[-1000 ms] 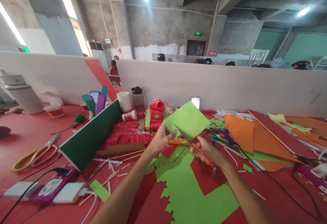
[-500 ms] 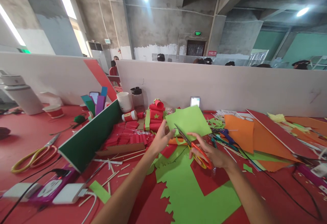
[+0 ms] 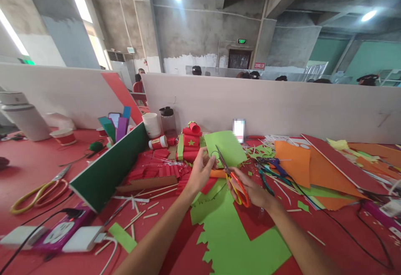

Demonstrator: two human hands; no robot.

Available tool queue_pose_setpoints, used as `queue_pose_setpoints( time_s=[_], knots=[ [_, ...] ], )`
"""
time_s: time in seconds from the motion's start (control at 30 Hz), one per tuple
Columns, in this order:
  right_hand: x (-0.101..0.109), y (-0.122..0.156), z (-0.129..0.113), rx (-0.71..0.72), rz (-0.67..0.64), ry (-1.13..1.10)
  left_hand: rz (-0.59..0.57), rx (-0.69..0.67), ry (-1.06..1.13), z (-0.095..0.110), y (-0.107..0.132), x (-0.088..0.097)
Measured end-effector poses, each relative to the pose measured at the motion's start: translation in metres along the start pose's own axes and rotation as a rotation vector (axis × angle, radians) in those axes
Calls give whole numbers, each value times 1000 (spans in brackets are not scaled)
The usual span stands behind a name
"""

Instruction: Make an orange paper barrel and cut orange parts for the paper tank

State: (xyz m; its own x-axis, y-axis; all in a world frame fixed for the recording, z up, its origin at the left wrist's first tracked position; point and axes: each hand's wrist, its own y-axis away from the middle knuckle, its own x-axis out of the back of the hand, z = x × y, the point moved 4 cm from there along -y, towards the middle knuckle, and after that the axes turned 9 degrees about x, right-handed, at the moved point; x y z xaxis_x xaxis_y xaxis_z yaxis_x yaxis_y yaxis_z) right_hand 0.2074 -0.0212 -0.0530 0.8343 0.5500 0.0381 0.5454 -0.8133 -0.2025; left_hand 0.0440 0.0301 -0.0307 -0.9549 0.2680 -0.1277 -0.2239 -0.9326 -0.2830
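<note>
My left hand (image 3: 201, 169) pinches the lower left edge of a light green paper sheet (image 3: 230, 147), held up over the table. My right hand (image 3: 247, 187) is wrapped round the red and yellow handles of a pair of scissors (image 3: 223, 161). Their blades lie against the sheet, near a small dark curved line close to my left fingertips. Below my hands rests a larger green sheet (image 3: 225, 233) with a jagged left edge, partly over a dark red square (image 3: 255, 220). Just beyond my left hand stands a red model of rolled paper with a star (image 3: 191, 142).
A dark green board (image 3: 109, 166) stands at the left, with second scissors (image 3: 42, 191) and a purple power strip (image 3: 64, 229) beside it. A glue gun (image 3: 277, 165), its cable, and orange sheets (image 3: 293, 162) lie right. A phone (image 3: 239, 131) leans against the partition.
The held green sheet has shifted left and turned a little, and the curved line on it now shows. My right hand has moved left with the scissors, their blades pointing more steeply upward.
</note>
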Motion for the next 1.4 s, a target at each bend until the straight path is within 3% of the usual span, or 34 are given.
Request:
queue_pose_setpoints(
  time_s=[0.53,0.87,1.4],
  knots=[
    [-13,-5,-10,29,82,83,-47,2,-5,4,1,2],
    [-4,-5,-1,67,62,250,-58,45,-24,3,0,4],
    [3,-7,5,28,136,230,-92,110,-39,5,0,7]
  ],
)
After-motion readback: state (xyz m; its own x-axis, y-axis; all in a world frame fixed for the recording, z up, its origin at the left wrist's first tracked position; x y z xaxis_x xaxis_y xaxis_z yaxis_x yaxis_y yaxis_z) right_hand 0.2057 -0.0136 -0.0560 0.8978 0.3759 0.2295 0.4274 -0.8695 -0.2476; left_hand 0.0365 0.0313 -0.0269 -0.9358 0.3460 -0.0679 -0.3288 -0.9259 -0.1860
